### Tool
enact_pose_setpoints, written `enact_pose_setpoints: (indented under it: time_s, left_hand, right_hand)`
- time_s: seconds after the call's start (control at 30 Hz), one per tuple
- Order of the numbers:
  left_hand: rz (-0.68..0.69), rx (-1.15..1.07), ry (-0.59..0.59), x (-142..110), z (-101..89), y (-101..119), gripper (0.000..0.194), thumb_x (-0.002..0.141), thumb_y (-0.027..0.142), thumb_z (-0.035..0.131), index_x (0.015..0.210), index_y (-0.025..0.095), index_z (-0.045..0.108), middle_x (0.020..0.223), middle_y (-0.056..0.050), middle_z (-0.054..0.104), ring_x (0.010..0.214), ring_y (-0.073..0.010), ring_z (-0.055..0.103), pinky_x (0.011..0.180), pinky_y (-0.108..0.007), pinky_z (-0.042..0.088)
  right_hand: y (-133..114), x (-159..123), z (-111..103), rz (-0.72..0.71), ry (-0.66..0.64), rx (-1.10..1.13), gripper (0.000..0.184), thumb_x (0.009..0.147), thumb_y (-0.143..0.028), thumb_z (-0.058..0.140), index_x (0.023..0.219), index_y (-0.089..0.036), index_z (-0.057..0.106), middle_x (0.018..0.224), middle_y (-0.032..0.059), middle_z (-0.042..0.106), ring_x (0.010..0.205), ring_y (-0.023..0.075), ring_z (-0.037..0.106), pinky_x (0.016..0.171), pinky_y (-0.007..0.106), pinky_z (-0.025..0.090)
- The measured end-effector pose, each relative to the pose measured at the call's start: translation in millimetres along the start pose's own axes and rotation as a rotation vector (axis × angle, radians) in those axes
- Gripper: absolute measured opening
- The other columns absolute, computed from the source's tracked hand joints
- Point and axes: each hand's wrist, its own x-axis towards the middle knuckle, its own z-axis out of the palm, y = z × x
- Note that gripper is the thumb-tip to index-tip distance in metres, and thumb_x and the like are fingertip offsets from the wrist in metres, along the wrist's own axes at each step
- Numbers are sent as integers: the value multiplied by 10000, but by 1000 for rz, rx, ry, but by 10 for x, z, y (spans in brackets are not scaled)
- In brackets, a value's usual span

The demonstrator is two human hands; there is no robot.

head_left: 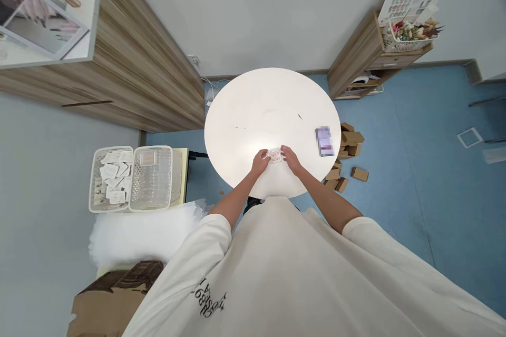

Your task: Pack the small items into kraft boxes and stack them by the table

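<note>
Both my hands meet over the near edge of a round white table (253, 105). Between them is a small clear plastic case (275, 156) with something pale inside. My left hand (260, 161) grips its left end with curled fingers. My right hand (290, 158) pinches its right end. The case looks slightly above or resting on the tabletop; I cannot tell which.
A phone (324, 141) lies at the table's right edge. Several small cardboard boxes (348, 158) litter the blue floor on the right. Two white baskets (132, 178) with packets and clear cases stand at my left, above bubble wrap (138, 234) and a cardboard box (110, 300).
</note>
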Motion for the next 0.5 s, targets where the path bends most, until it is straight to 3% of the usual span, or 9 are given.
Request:
enact_pose_setpoints:
  time_s: [0.17,0.3,0.4,0.5]
  left_hand:
    - [-1,31,-8,-135,54,-128,414,847,193,612,1259,209,572,1389,-98,603,1301,-234,556,1087,-380,437]
    - [-30,134,-35,-179,73,-183,464,863,215,585,1324,216,539,1433,-88,576,1336,-244,531,1087,-381,442]
    - [0,302,-60,-235,56,-212,506,884,206,532,1390,215,504,1473,-88,545,1355,-253,510,1095,-394,440]
    - [151,558,-120,-329,29,-249,552,903,161,463,1454,173,456,1561,-111,445,1445,-261,403,1169,-417,358]
  right_hand:
    - [169,-130,-18,-44,-10,-69,585,931,-663,458,1347,-276,595,1420,56,585,1291,249,534,1116,433,409]
    - [282,-178,-50,-59,-44,-209,580,956,-608,440,1436,-294,521,1487,34,532,1348,234,489,1144,421,386]
    - [377,-206,-91,-86,-90,-423,590,975,-518,438,1509,-264,439,1557,59,451,1382,246,456,1140,419,390]
    - [475,-246,-128,-180,-147,-735,596,989,-414,413,1552,-224,372,1606,82,372,1451,265,362,1177,446,331]
